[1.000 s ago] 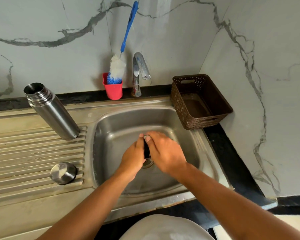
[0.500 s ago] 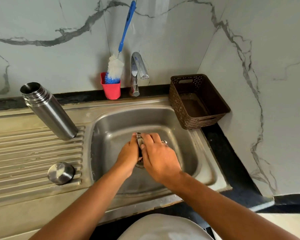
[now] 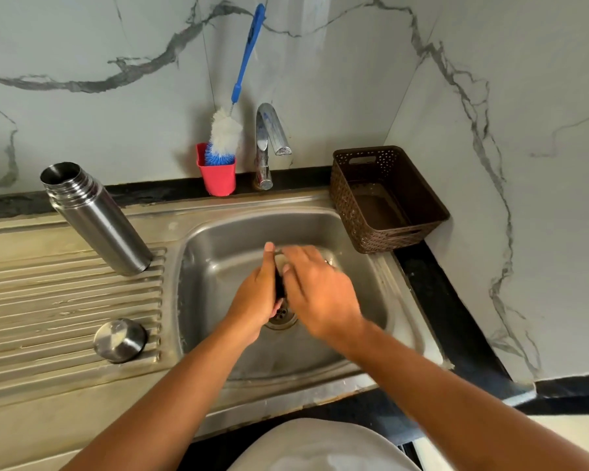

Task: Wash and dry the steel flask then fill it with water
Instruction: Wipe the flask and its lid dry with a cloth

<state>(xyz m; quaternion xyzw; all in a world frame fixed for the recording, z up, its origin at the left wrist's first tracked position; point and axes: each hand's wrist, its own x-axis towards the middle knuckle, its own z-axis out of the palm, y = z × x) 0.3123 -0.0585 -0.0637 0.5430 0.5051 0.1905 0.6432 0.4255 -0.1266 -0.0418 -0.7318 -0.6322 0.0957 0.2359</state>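
The steel flask (image 3: 96, 215) stands open and uncapped on the ribbed drainboard, left of the basin. Its steel cap (image 3: 119, 339) lies nearer me on the same drainboard. Over the drain of the sink (image 3: 371, 300), my left hand (image 3: 257, 297) grips a small black piece (image 3: 279, 287), mostly hidden between my palms. My right hand (image 3: 317, 287) is pressed against it from the right, its blurred fingers laid across the top. The tap (image 3: 269, 137) stands behind the basin with no water visibly flowing.
A blue-handled bottle brush (image 3: 227, 130) stands in a red cup (image 3: 216, 176) left of the tap. A brown plastic basket (image 3: 388, 198) sits at the sink's back right corner against the marble wall. A black counter edge runs along the right.
Both hands have stayed over the drain with the black piece between them. My right fingers have slid forward across its top and are blurred with motion. Flask and cap have not moved.
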